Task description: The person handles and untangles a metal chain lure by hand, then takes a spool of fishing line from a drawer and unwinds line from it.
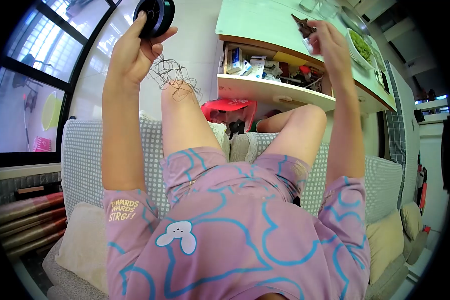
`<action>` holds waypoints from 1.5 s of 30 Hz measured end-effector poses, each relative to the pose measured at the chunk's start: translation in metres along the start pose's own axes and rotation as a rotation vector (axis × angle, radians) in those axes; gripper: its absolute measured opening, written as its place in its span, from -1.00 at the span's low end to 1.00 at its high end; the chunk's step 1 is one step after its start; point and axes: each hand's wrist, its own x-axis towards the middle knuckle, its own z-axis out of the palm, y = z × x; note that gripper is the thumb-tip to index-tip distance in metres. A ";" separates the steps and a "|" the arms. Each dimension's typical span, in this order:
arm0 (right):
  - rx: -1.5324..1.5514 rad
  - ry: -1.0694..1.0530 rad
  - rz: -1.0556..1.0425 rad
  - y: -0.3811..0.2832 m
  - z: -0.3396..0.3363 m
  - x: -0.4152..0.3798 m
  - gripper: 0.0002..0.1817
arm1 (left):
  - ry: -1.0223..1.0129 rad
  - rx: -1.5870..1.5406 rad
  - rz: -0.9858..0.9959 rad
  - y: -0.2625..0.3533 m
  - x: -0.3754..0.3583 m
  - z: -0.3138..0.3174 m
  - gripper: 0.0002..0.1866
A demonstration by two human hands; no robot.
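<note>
1. Left leg (187, 120), left of centre: we note the loose, tangled dark thread (177, 80) hanging in front of the knee; we cannot tell whether it touches. Risk: a shift of the leg could snag loops.
2. Left hand (136, 57), upper left: we hold the dark spool (157, 19) pinched between the thumb and the other fingers, the thread's loops just below. Risk: a loosened pinch could let the spool turn or drop, shedding more slack. Pulling any strand against crossed loops could cinch them into a knot.
3. Drawer (275, 91), upper centre to right: it stands open and crowded. Risk: thread swung across could catch on its edge or contents.
4. Right hand (330, 42), upper right: the fingers are curled beside a dark object (302, 24) on the worktop (260, 20). We cannot tell whether they pinch a strand; if so, a sudden pull could tighten the tangle.
</note>
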 end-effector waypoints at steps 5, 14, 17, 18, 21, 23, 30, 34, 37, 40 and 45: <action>-0.074 0.136 -0.412 -0.014 0.094 -0.039 -0.81 | 0.088 -0.035 -0.050 0.001 -0.008 0.034 -0.63; 0.047 -0.457 0.114 0.021 0.200 -0.109 -0.55 | 0.133 0.018 -0.113 -0.004 -0.018 0.033 -0.62; 0.160 -0.633 0.234 0.028 0.193 -0.113 -0.66 | 0.153 0.002 -0.075 -0.001 -0.017 0.021 -0.62; 0.154 -0.612 0.140 0.033 0.191 -0.114 -0.72 | 0.166 -0.002 -0.043 0.000 -0.017 0.016 -0.61; 0.233 -0.449 -0.114 0.046 0.164 -0.114 -0.77 | 0.153 0.009 0.010 0.004 -0.008 -0.005 -0.59; 0.301 -0.418 0.029 0.045 0.137 -0.112 -0.76 | 0.215 -0.068 0.034 0.007 -0.006 -0.014 -0.57; 0.390 -0.113 0.282 0.055 0.050 -0.097 -0.74 | 0.326 -0.270 0.104 0.013 0.006 -0.069 -0.56; 0.363 0.063 0.227 0.077 0.017 -0.083 -0.73 | 0.361 -0.315 0.100 0.021 0.006 -0.097 -0.56; 0.433 0.236 0.261 0.088 -0.016 -0.059 -0.71 | 0.395 -0.347 0.093 0.027 0.001 -0.110 -0.56; 0.732 0.412 0.260 0.131 -0.071 -0.034 -0.75 | 0.416 -0.357 0.113 0.029 0.001 -0.130 -0.56; 0.993 0.635 0.241 0.229 -0.197 0.014 -0.68 | 0.463 -0.398 0.126 0.032 -0.004 -0.160 -0.56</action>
